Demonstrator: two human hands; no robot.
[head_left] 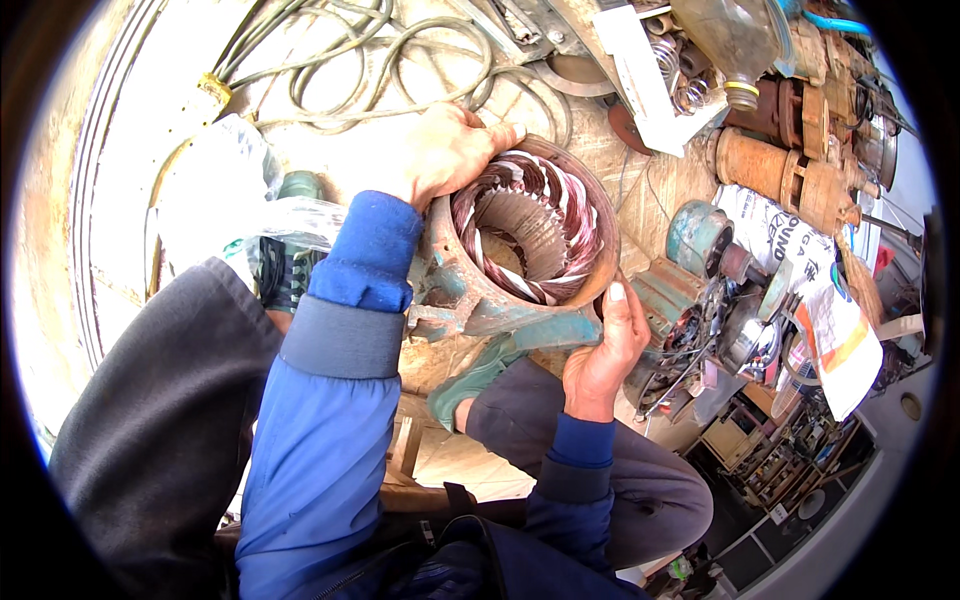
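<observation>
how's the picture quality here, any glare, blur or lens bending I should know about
Head view: strong fisheye bending with a black rim at the corners; the pale sheet at upper left is washed out by bright light; the motor stator and both hands, left hand and right hand, are sharp and evenly lit.

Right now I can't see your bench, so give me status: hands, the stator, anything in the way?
Left hand on stator rim, right hand gripping its near edge. Cables behind, motor parts crowding right.

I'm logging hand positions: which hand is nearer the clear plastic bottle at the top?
Right. The right hand grips the motor stator's near rim, below the bottle; the left hand rests on its far-left rim, farther away.
</observation>
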